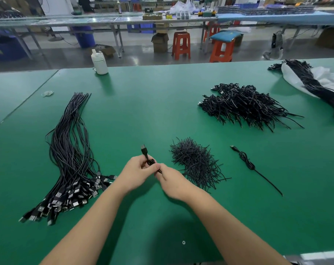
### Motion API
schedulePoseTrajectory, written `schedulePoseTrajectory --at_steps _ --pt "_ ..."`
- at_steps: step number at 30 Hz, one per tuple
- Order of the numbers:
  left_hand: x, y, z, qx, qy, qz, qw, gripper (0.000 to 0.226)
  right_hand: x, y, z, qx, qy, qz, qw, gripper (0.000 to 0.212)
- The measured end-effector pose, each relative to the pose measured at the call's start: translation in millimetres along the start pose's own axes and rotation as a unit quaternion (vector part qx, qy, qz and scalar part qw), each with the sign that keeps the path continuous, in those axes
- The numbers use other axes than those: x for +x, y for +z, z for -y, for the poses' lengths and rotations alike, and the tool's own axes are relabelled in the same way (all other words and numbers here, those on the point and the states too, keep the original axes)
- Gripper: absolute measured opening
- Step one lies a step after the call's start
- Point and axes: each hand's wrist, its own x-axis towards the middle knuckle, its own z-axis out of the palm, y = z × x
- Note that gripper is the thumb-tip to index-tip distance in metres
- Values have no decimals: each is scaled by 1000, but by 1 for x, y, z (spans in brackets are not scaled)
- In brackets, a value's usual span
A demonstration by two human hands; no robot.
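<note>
My left hand (137, 172) grips a coiled black USB cable (146, 154) over the green table (162, 104); its plug sticks up past my fingers. My right hand (171, 180) pinches the same cable's coil, or a tie on it, right beside the left hand. A heap of short black twist ties (196, 163) lies just right of my hands. To the left lies a long bundle of straight USB cables (70, 155), plugs toward me. One tied cable (248, 163) lies alone at the right.
A pile of bundled cables (244, 106) sits at the far right, and more cables lie on a white bag (315, 81) behind it. A white bottle (99, 62) stands at the table's far edge. Rubber bands (47, 93) lie far left. Stools and benches stand beyond.
</note>
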Motion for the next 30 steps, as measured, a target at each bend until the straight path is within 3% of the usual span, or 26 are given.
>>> schedulePoseTrajectory --at_steps 4,8,11,15,17,19,20,22,24,27,30 --pt "12 -2 -8 1 -22 43 999 13 -3 -1 -3 124 16 36 992 39" --pt "19 0 -13 -133 -44 114 984 19 -2 -8 -9 104 -6 -25 994 24" --pt "26 8 -17 -145 -53 126 980 16 -1 -11 -15 128 4 -31 991 22" --pt "36 20 -19 -151 -64 137 977 6 -3 -10 -23 317 29 -23 948 21" --pt "39 26 -19 -251 -82 156 952 6 -3 -14 -27 350 39 -59 934 20" --pt "43 32 -16 -334 -120 127 926 13 -2 -21 -32 339 67 -97 933 18" --pt "45 36 -13 -289 -119 88 946 12 -1 -25 -35 324 86 -114 935 16" --pt "46 46 -3 -19 -72 21 997 10 0 -35 -42 294 120 -143 937 16" --pt "42 58 5 188 -29 27 981 4 1 -41 -47 286 140 -161 934 20" --pt "34 76 17 268 -18 26 963 21 0 -45 -50 267 147 -176 936 25" --pt "35 87 20 308 6 -24 951 18 -1 -44 -51 229 135 -181 947 27"
